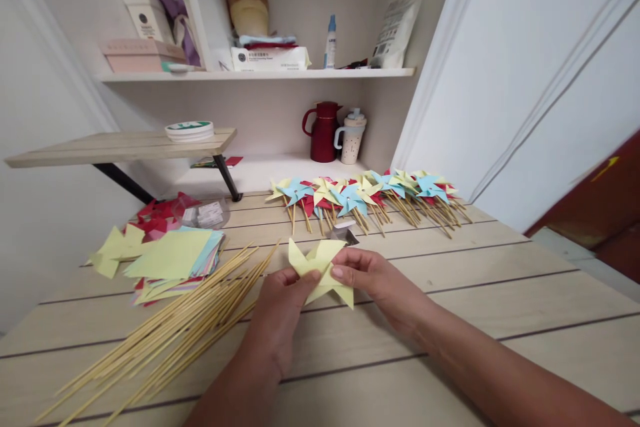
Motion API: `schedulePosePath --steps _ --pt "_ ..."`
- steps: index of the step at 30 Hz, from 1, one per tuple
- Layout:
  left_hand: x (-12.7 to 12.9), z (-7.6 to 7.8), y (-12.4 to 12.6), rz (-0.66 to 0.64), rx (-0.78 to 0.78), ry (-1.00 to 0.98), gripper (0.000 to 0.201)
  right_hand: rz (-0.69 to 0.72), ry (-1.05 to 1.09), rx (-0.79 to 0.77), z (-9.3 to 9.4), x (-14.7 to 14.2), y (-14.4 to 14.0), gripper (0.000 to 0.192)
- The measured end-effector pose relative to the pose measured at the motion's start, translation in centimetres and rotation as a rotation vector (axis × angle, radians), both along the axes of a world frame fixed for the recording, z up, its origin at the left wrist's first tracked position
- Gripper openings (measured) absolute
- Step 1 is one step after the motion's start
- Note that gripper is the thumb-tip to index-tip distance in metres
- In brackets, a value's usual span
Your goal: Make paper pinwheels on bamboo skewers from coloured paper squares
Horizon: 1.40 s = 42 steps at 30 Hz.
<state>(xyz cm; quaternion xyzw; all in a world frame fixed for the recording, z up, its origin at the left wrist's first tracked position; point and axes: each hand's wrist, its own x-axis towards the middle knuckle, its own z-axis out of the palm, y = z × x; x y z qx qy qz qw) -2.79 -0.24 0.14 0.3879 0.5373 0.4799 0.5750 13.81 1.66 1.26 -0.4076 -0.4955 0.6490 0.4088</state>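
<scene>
Between my two hands is a pale yellow paper pinwheel, its pointed blades spread out just above the table. My left hand grips its left side, the thumb pressed near the centre. On the right side, the fingers and thumb of my right hand pinch a blade. No stick shows on this pinwheel. Just behind it sits a small open box with something dark inside. Thin wooden sticks lie in a loose bundle to the left of my left hand.
Finished pinwheels in yellow, blue and red lie along the table's back. At left are stacked paper squares, folded red paper and a clear container. A raised wooden shelf overhangs the left; a red jug and cup stand behind.
</scene>
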Motion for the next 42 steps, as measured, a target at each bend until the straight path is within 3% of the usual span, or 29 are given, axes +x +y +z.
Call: schedulePosePath --steps 15,20,25,30,35,42 --pt "0.3 0.4 -0.3 -0.074 0.003 -0.008 0.031 -0.098 -0.037 0.039 -0.5 -0.4 0.1 0.037" --pt "0.1 0.2 -0.1 -0.015 -0.040 -0.064 0.035 -0.054 0.038 0.031 -0.1 -0.4 0.0 0.042" --pt "-0.1 0.1 0.1 0.073 -0.009 -0.065 0.037 -0.120 0.002 0.105 0.0 0.7 0.7 0.043" --pt "0.1 0.1 -0.1 0.052 0.018 -0.029 0.037 -0.010 -0.056 0.093 0.3 0.5 0.6 0.064" --pt "0.4 0.3 -0.3 0.024 0.022 -0.024 0.036 0.024 -0.071 0.063 0.1 -0.4 -0.2 0.039" --pt "0.5 0.6 -0.6 -0.057 0.000 -0.003 0.031 -0.034 -0.092 0.069 -0.3 0.0 0.2 0.037"
